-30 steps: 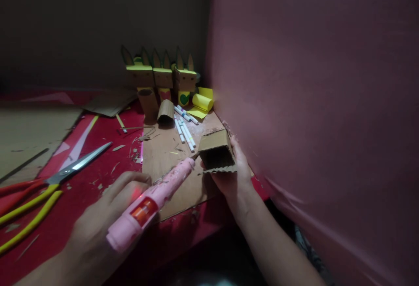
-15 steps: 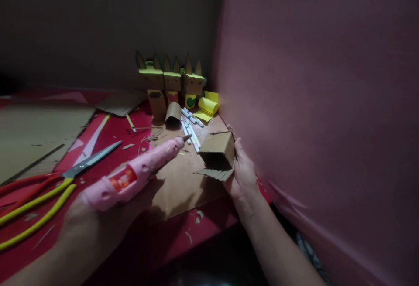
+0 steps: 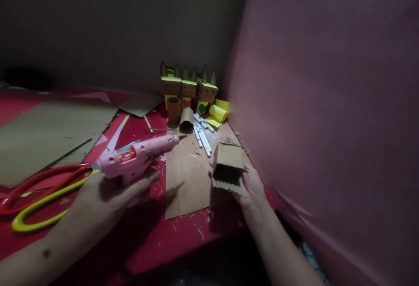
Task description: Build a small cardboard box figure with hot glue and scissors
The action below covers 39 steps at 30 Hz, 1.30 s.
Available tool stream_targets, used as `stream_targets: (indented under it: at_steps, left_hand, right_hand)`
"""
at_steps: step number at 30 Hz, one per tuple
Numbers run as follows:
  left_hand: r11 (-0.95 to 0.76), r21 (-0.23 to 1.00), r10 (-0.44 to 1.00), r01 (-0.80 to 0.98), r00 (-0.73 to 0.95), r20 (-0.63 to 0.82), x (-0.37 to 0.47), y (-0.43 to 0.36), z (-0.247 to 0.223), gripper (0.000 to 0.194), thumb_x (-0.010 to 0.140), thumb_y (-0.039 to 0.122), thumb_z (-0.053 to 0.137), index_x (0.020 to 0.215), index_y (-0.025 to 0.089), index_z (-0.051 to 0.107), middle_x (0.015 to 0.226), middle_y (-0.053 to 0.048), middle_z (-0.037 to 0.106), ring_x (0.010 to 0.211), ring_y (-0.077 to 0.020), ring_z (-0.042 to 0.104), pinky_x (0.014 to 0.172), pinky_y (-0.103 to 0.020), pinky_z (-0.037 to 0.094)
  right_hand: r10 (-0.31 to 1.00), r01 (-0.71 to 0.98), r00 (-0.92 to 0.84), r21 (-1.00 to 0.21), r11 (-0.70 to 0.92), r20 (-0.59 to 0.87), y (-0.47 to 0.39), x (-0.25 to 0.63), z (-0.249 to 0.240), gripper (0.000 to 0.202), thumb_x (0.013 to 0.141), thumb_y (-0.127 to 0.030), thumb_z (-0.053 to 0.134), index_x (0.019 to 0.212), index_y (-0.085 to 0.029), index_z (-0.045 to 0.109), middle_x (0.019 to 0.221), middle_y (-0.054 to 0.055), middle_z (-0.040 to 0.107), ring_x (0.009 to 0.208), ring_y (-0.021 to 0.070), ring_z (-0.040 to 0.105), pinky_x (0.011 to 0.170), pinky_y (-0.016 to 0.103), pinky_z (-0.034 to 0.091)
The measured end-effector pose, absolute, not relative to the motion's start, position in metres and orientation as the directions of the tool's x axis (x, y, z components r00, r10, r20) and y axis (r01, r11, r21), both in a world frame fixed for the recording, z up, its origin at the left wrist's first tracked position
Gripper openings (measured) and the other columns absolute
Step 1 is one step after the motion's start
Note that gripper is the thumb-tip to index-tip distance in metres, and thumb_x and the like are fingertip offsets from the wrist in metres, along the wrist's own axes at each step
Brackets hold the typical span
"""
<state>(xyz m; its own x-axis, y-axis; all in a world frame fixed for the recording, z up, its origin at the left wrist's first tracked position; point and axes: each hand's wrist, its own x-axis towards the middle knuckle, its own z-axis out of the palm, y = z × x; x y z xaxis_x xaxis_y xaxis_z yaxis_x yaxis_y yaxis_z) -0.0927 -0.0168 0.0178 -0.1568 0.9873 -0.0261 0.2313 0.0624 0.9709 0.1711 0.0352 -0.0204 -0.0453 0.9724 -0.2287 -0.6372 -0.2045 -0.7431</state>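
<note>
Inspected: my left fingers (image 3: 140,188) are closed around a pink glue gun (image 3: 145,153), left of centre; my right fingers (image 3: 251,175) grip a cardboard box (image 3: 229,157), just right of centre.

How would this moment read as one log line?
left hand: holds pink glue gun | right hand: holds cardboard box | markers: on brown board

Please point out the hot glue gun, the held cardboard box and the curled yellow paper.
Hot glue gun (image 3: 140,154), head view: middle of body.
Cardboard box (image 3: 229,156), head view: upper panel.
Curled yellow paper (image 3: 218,112), head view: its roll.
</note>
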Motion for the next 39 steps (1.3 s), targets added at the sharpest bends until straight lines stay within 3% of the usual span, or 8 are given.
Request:
stream_targets:
  at_steps: [3,9,13,22,26,29,34,39]
  left_hand:
    - [0.103,0.982,0.991,0.161,-0.103,-0.087,-0.085,-0.008,0.024,0.041,0.067,0.057,0.085,0.073,0.018,0.071,0.063,0.0,0.065,0.061,-0.0152,0.058,0.054,-0.022,0.046]
    - [0.189,0.976,0.981,-0.11,0.066,-0.183,-0.065,0.003,0.006,0.038,0.071,0.051,0.088,0.09,0.019,0.079,0.091,-0.008,0.079,0.091,-0.0264,0.074,0.076,-0.029,0.057]
    - [0.245,0.943,0.962,-0.226,0.176,-0.208,-0.044,0.018,-0.008,0.045,0.072,0.049,0.089,0.104,0.018,0.079,0.099,-0.01,0.08,0.101,-0.0296,0.075,0.09,-0.037,0.059]
    - [0.217,0.941,0.95,-0.259,0.277,-0.142,-0.029,0.025,-0.008,0.043,0.075,0.047,0.09,0.106,0.019,0.079,0.106,-0.007,0.081,0.102,-0.025,0.074,0.086,-0.03,0.058]
    - [0.236,0.926,0.943,-0.295,0.299,-0.145,-0.026,0.025,-0.004,0.045,0.079,0.043,0.089,0.116,0.021,0.077,0.105,-0.006,0.081,0.1,-0.023,0.074,0.087,-0.029,0.058]
    - [0.206,0.932,0.943,-0.297,0.314,-0.109,-0.025,0.026,0.0,0.055,0.081,0.042,0.087,0.13,0.024,0.071,0.106,-0.005,0.081,0.103,-0.0238,0.074,0.092,-0.032,0.058]
    - [0.171,0.956,0.959,-0.237,0.261,-0.106,-0.028,0.027,-0.002,0.058,0.081,0.045,0.085,0.132,0.021,0.07,0.106,-0.007,0.079,0.101,-0.0251,0.072,0.083,-0.031,0.057]
    - [0.166,0.959,0.964,-0.228,0.241,-0.109,-0.035,0.028,-0.001,0.06,0.077,0.05,0.088,0.128,0.023,0.073,0.104,-0.006,0.079,0.101,-0.026,0.072,0.09,-0.035,0.056]
  right_hand:
    - [0.986,-0.62,0.029,-0.777,-0.11,-0.162,0.042,0.164,-0.021,0.027,0.088,-0.043,0.069,0.102,-0.021,0.075,0.093,0.01,0.082,0.11,0.0328,0.076,0.091,0.056,0.063]
    - [0.954,-0.477,0.297,-0.872,0.113,-0.039,0.053,0.159,-0.029,0.013,0.078,-0.03,0.071,0.089,-0.022,0.073,0.085,0.004,0.08,0.094,0.025,0.077,0.095,0.045,0.061]
    - [0.936,-0.396,0.352,-0.908,0.135,-0.015,0.053,0.162,-0.038,0.016,0.07,-0.027,0.074,0.084,-0.021,0.073,0.078,0.002,0.078,0.079,0.0215,0.074,0.085,0.04,0.061]
    - [0.908,-0.172,0.415,-0.976,0.134,0.052,0.046,0.175,-0.034,0.02,0.062,-0.02,0.078,0.082,-0.017,0.077,0.071,-0.002,0.075,0.062,0.012,0.065,0.058,0.022,0.051]
    - [0.93,-0.165,0.366,-0.982,0.092,0.026,0.042,0.174,-0.03,0.019,0.067,-0.026,0.078,0.082,-0.016,0.073,0.053,-0.006,0.065,0.042,0.0092,0.054,0.04,0.019,0.042]
    - [0.947,-0.195,0.322,-0.979,0.065,-0.002,0.041,0.174,-0.028,0.025,0.067,-0.032,0.081,0.083,-0.016,0.07,0.049,-0.005,0.062,0.038,0.0099,0.053,0.037,0.02,0.045]
    - [0.949,-0.321,0.307,-0.947,0.032,-0.072,0.041,0.175,-0.022,0.05,0.069,-0.059,0.082,0.085,-0.014,0.068,0.062,0.003,0.071,0.044,0.0133,0.063,0.038,0.024,0.054]
    - [0.931,-0.293,0.364,-0.951,0.096,-0.018,0.039,0.182,-0.017,0.064,0.066,-0.073,0.081,0.091,-0.015,0.066,0.084,0.009,0.077,0.047,0.0125,0.066,0.033,0.02,0.046]
